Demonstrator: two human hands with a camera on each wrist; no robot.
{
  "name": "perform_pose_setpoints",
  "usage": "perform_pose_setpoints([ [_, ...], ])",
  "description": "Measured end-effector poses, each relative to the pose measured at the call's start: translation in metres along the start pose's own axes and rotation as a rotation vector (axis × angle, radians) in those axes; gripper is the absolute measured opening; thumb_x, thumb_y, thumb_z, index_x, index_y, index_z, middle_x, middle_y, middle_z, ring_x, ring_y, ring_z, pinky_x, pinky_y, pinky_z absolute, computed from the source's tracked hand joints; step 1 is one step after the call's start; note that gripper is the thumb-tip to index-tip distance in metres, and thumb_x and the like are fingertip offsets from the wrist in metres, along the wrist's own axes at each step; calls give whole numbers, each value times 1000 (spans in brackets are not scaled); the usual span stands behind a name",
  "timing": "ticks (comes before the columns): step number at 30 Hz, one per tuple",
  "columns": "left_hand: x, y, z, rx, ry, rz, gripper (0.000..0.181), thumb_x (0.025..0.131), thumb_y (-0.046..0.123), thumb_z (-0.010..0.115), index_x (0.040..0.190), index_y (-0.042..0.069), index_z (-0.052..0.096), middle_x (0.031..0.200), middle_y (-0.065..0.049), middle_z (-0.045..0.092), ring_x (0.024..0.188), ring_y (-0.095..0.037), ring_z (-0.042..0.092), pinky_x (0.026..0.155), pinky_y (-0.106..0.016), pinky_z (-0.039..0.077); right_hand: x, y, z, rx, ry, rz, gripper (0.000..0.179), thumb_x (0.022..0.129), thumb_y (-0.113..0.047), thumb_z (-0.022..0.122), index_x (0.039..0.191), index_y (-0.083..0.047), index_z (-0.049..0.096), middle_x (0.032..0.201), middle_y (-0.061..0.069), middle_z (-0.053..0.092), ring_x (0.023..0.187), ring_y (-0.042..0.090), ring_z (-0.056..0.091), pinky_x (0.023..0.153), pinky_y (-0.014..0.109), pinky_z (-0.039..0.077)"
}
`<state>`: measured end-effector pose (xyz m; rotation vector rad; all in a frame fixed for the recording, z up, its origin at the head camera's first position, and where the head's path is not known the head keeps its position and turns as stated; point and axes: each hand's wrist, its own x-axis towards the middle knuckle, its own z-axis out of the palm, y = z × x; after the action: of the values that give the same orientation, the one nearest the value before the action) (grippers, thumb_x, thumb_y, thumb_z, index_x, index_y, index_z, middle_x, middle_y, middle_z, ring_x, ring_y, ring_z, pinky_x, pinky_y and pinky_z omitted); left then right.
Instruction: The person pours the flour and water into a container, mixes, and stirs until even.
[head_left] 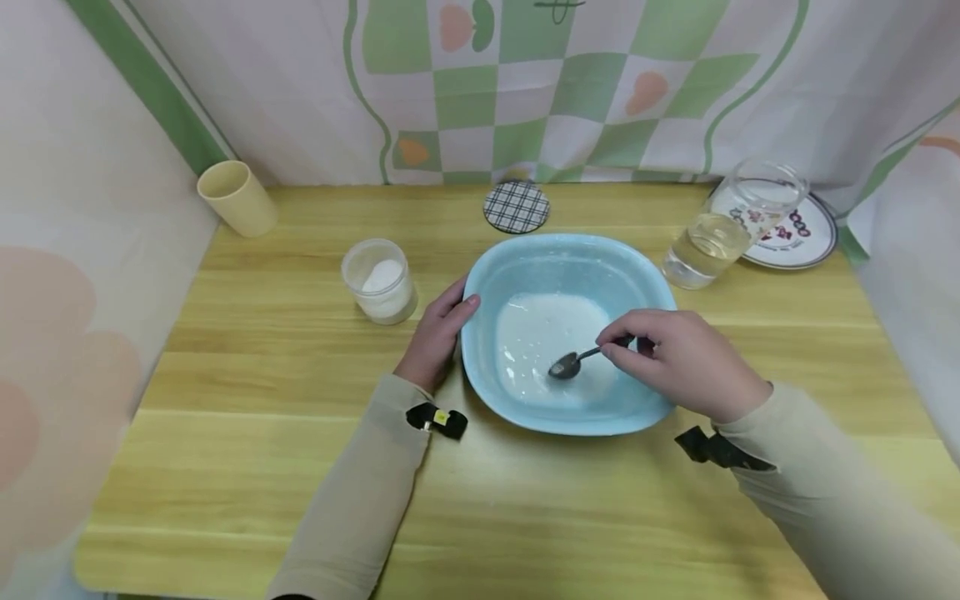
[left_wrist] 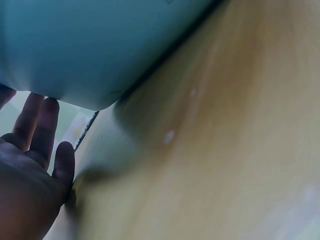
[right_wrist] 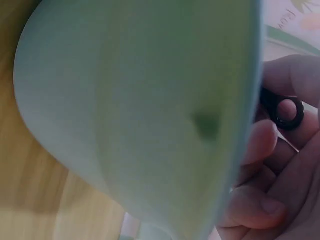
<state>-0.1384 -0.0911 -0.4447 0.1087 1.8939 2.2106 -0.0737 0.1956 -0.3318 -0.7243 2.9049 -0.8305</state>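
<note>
A light blue basin (head_left: 567, 421) stands on the table with milky white liquid (head_left: 555, 325) in it. My left hand (head_left: 437, 333) holds its left rim, thumb on the edge and the other fingers against the outer side. In the left wrist view those fingers (left_wrist: 44, 125) look fairly straight under the basin's wall (left_wrist: 100, 55). My right hand (head_left: 678, 358) reaches over the right rim and pinches the handle of a dark metal spoon (head_left: 565, 366). The spoon's bowl dips at the liquid's surface. In the right wrist view the black handle end (right_wrist: 287, 112) has a ring.
Left of the basin stands a clear cup (head_left: 382, 287) of white powder. A yellow cup (head_left: 238, 200) is at the back left, a plaid coaster (head_left: 517, 207) behind the basin. At the right, a glass (head_left: 708, 246) of pale liquid stands before a patterned plate (head_left: 806, 242).
</note>
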Motion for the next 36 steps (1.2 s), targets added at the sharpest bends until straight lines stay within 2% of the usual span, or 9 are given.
perform_pose_setpoints([
  [4, -1, 1, 3, -10, 7, 4, 51, 102, 29, 58, 151, 19, 48, 153, 4, 47, 142, -12, 39, 117, -32, 34, -10, 1, 3, 81, 86, 31, 9, 94, -13, 71, 94, -21, 76, 86, -11, 67, 72, 7, 54, 62, 20, 45],
  [6, -1, 1, 5, -15, 19, 13, 51, 101, 28, 58, 151, 19, 48, 153, 4, 46, 142, -12, 40, 116, -32, 34, -16, 2, 4, 140, 145, 82, 8, 95, -13, 70, 96, -17, 76, 85, -8, 68, 71, 8, 53, 61, 18, 44],
  [11, -4, 2, 8, -3, 56, 64, 51, 102, 26, 56, 151, 17, 47, 154, 3, 46, 141, -12, 42, 114, -31, 37, -35, 8, 12, 267, 385, 257, 13, 95, -6, 67, 104, -6, 76, 85, -9, 67, 69, 6, 54, 57, 13, 44],
  [14, -6, 5, 9, 13, 90, 112, 49, 102, 23, 54, 151, 16, 48, 152, 2, 48, 139, -13, 45, 113, -31, 39, -46, 14, 18, 305, 516, 331, 18, 93, -2, 66, 108, -2, 75, 83, -12, 64, 70, 7, 53, 56, 12, 42],
  [18, -7, 9, 10, 35, 116, 181, 48, 101, 19, 54, 149, 14, 50, 149, 0, 51, 136, -15, 48, 112, -33, 41, -56, 20, 26, 313, 615, 407, 17, 91, -1, 70, 106, 0, 76, 80, -15, 65, 67, 9, 52, 54, 13, 41],
  [21, -9, 12, 11, 50, 101, 230, 48, 101, 17, 54, 148, 12, 51, 147, -3, 52, 133, -18, 50, 111, -35, 42, -62, 21, 32, 318, 656, 438, 16, 89, -1, 73, 104, 0, 77, 82, -19, 68, 66, 8, 53, 54, 12, 41],
  [27, -11, 14, 11, 88, 73, 316, 48, 100, 13, 53, 147, 7, 52, 144, -8, 52, 130, -22, 51, 109, -39, 45, -70, 20, 49, 317, 706, 398, 14, 85, 4, 74, 99, 1, 78, 80, -21, 67, 64, 3, 53, 53, 10, 40],
  [33, -13, 17, 15, 103, 24, 406, 51, 98, 14, 53, 147, 0, 49, 144, -15, 50, 128, -25, 51, 108, -41, 45, -77, 19, 63, 367, 749, 284, 19, 82, 15, 72, 99, 8, 75, 82, -10, 66, 65, 5, 52, 53, 9, 41],
  [36, -14, 20, 19, 132, 3, 461, 53, 97, 16, 53, 147, 0, 48, 145, -15, 48, 126, -33, 51, 105, -41, 47, -78, 20, 66, 300, 760, 230, 21, 81, 16, 71, 100, 8, 75, 83, -6, 64, 68, 1, 51, 57, 7, 41],
])
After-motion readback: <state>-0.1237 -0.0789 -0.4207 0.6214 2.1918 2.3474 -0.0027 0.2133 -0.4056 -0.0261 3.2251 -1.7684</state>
